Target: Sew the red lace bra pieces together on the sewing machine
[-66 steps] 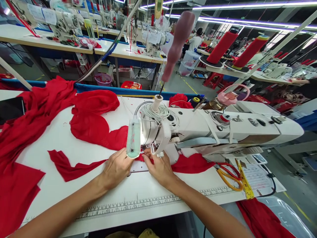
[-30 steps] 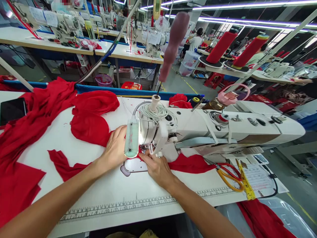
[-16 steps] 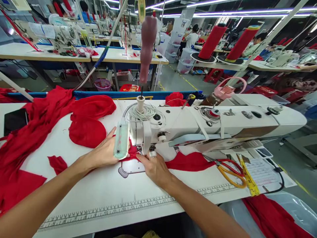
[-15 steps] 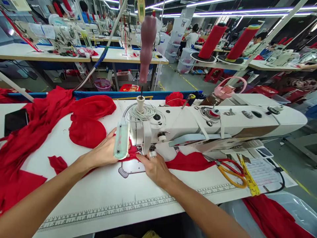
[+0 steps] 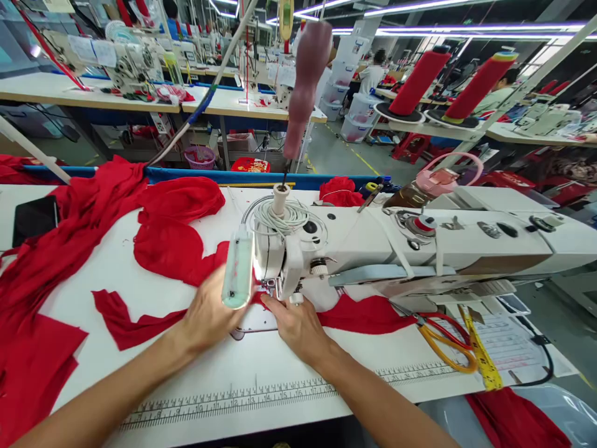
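Observation:
The white sewing machine stands across the table, its presser foot down at a small piece of red fabric. Just left of the needle, my left hand is closed on red fabric, slightly blurred; a clear plastic guard covers its fingertips. A red strip trails out to the left from beneath this hand. My right hand pinches the red fabric's edge in front of the presser foot, the index finger pointing at it. Another red strip lies under the machine arm, to the right.
Red cloth is heaped on the left, near a black phone. Scissors and a yellow tape measure lie at the right. A pink-handled screwdriver stands upright in the machine's top. A printed ruler runs along the front edge.
My left hand has shifted slightly down and turned, with the red fabric drawn along and more showing beside it. My right hand stays by the presser foot. The whole view has swung slightly.

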A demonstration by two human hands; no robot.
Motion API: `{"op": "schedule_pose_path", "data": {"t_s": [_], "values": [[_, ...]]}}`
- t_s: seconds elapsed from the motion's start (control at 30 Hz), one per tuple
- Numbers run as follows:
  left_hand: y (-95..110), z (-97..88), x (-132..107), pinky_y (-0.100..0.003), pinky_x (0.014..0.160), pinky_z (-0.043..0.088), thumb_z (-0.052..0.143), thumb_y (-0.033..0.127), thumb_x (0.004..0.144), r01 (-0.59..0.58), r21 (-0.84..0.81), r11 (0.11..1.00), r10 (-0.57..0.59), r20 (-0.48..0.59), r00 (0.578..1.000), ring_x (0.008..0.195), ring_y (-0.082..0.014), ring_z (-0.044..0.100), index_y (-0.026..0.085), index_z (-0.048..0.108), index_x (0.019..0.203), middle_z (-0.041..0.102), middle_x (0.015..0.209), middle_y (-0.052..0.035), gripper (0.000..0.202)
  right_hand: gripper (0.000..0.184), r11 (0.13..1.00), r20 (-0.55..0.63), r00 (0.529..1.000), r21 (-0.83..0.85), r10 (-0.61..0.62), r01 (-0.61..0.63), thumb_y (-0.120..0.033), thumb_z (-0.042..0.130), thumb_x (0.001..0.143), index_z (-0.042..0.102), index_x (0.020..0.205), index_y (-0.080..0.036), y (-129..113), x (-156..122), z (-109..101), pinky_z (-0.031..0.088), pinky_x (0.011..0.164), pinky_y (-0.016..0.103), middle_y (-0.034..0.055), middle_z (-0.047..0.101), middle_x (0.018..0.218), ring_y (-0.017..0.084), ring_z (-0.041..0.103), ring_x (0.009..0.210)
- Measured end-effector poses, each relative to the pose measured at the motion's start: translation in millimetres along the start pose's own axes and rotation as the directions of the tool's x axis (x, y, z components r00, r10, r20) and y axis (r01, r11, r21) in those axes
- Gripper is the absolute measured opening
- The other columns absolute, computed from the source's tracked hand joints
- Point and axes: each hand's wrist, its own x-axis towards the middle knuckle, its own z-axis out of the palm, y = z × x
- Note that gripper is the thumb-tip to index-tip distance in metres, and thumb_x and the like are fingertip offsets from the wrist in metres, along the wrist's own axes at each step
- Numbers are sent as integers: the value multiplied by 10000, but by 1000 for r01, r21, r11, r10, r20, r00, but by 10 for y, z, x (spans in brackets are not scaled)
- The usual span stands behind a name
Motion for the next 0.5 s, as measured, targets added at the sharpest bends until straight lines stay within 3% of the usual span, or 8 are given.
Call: {"op": "schedule_pose_path", "data": {"t_s": [0.1,0.2,0.37,0.5], "values": [[181,10,-300,-384,807,575,505,196,982,-95,27,995,92,84,992,917,-237,656,138,652,1076,683,920,-110,184,427,1000,-13,1000,-1,-11,11,9,485,862,710,1149,-213,1,-11,7,543,795,308,78,666,897,210,631,868],[211,73,-452,-414,841,583,519,246,995,-122,53,991,116,110,987,1030,-276,662,103,624,1154,704,1002,-144,238,355,999,-47,998,-32,-36,34,-17,480,909,719,1101,-196,-11,-21,-17,543,768,306,77,651,854,204,630,828],[178,120,-497,-390,801,589,517,216,992,-103,59,993,99,69,993,1009,-268,682,125,660,1097,717,1015,-132,200,319,988,-5,989,-48,-147,147,3,493,925,719,1026,-198,-6,-9,-114,487,609,264,47,630,808,159,591,695],[188,135,-497,-405,798,582,516,220,994,-94,63,994,90,61,994,979,-269,683,135,668,1097,715,1018,-130,203,334,988,15,988,14,-151,151,9,497,916,704,1095,-183,53,-20,-102,534,720,273,65,655,885,169,637,776]]}}
